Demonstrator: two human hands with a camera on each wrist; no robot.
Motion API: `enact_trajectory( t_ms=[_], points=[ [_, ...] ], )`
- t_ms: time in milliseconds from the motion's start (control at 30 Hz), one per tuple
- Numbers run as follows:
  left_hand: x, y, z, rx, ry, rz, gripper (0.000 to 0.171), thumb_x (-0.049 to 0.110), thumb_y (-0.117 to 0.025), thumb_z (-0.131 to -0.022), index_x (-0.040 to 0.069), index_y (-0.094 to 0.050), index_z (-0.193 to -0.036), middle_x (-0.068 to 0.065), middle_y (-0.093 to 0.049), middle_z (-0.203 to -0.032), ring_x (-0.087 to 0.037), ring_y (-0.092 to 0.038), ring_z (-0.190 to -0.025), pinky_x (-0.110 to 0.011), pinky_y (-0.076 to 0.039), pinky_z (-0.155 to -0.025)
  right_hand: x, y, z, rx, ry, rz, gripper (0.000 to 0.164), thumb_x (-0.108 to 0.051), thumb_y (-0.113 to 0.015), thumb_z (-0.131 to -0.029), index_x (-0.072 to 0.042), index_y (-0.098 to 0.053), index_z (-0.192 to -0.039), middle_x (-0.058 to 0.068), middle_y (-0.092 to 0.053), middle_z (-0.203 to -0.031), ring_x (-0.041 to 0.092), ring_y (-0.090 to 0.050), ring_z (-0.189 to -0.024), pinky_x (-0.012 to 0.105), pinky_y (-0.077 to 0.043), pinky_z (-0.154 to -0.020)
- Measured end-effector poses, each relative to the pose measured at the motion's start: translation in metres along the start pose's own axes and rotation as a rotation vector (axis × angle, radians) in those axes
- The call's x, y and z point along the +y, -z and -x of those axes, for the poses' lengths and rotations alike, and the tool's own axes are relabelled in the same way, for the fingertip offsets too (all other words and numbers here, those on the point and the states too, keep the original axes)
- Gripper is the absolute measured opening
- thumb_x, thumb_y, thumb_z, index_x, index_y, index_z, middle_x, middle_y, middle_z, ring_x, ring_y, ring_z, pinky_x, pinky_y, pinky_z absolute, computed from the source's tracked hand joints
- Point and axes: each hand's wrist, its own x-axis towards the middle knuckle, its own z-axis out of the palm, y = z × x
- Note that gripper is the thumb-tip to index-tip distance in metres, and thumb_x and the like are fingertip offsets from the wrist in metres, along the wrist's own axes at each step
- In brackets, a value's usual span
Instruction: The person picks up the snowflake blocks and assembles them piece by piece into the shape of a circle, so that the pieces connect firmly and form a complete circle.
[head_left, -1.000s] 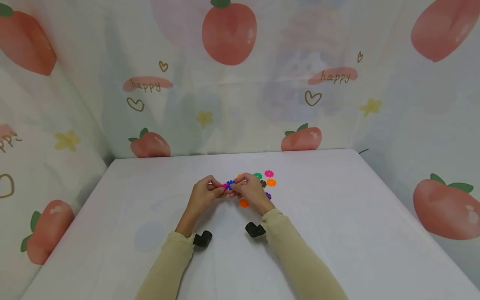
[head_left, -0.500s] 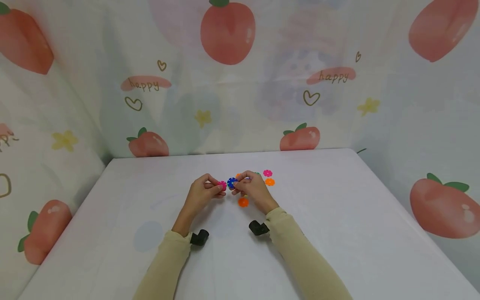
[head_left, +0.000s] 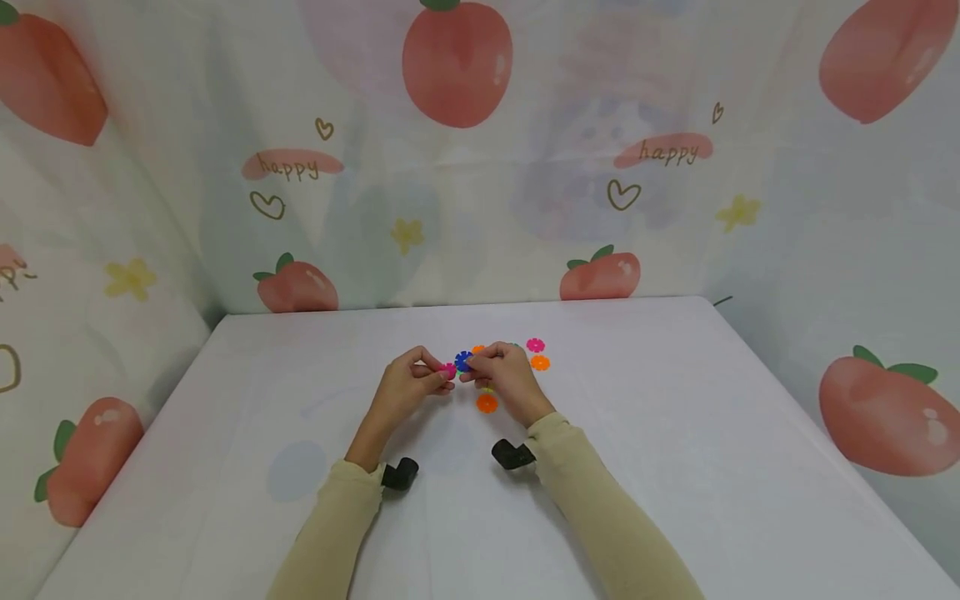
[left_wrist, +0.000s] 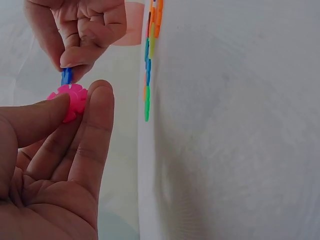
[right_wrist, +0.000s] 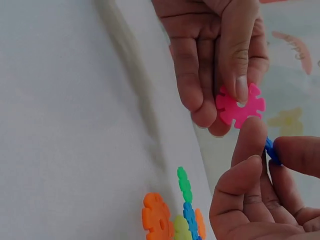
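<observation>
My left hand (head_left: pixel 405 385) pinches a pink notched interlocking disc (right_wrist: pixel 241 105) between thumb and fingers, just above the table. Facing it, my right hand (head_left: pixel 512 385) pinches a blue interlocking disc (head_left: pixel 463 361) between thumb and fingertips. In the left wrist view the blue disc (left_wrist: pixel 66 76) stands nearly edge-on right beside the pink disc's rim. Whether the two touch or are slotted together I cannot tell. The right wrist view shows only a sliver of the blue disc (right_wrist: pixel 271 150), the rest hidden by fingers.
Several loose discs lie on the white table (head_left: pixel 637 433) around and behind my right hand: orange (head_left: pixel 487 403), another orange (head_left: pixel 540 363), pink (head_left: pixel 536 345) and a green one (right_wrist: pixel 184 184) among them. A patterned cloth (head_left: pixel 450 208) rises behind the table's far edge.
The pink and blue discs overlapped a second ago, moved apart half a second ago, and are close together again now. Both hands keep their pinch.
</observation>
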Motion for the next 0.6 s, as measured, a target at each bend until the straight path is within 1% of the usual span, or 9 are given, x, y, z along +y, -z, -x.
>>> enact_trajectory(
  t_ms=[133,300,600],
  points=[
    [-0.0012,-0.0011,-0.0011,-0.006,-0.021,0.015,0.011,-0.005,-0.073,-0.099,-0.003,-0.063,-0.1,-0.02,-0.078,-0.096,-0.04,-0.079,-0.089,-0.039,-0.063,-0.081,-0.0003,-0.0015,0.0009,0.007,-0.024,-0.028,0.014,-0.007,-0.068,-0.105,0.006,-0.063,-0.104,0.017,-0.075,-0.093,0.019,-0.076,-0.077,0.027,-0.058,-0.075],
    [-0.0021,-0.0031,-0.0008,0.003,-0.007,0.004,0.009,-0.006,-0.071,-0.1,-0.003,-0.063,-0.1,-0.02,-0.078,-0.098,-0.039,-0.079,-0.089,-0.043,-0.062,-0.085,0.0014,-0.0031,0.0012,0.024,-0.067,-0.025,0.015,-0.008,-0.069,-0.104,0.006,-0.066,-0.103,0.016,-0.076,-0.092,0.019,-0.073,-0.073,0.026,-0.058,-0.073],
    [-0.0014,-0.0056,0.0003,0.034,-0.037,-0.026,0.012,-0.01,-0.071,-0.098,-0.003,-0.061,-0.098,-0.02,-0.078,-0.098,-0.035,-0.079,-0.087,-0.04,-0.062,-0.084,0.0006,-0.0075,0.0023,0.027,-0.098,-0.027,0.012,-0.006,-0.07,-0.103,0.006,-0.067,-0.102,0.015,-0.074,-0.09,0.019,-0.072,-0.072,0.024,-0.057,-0.07]
  ],
)
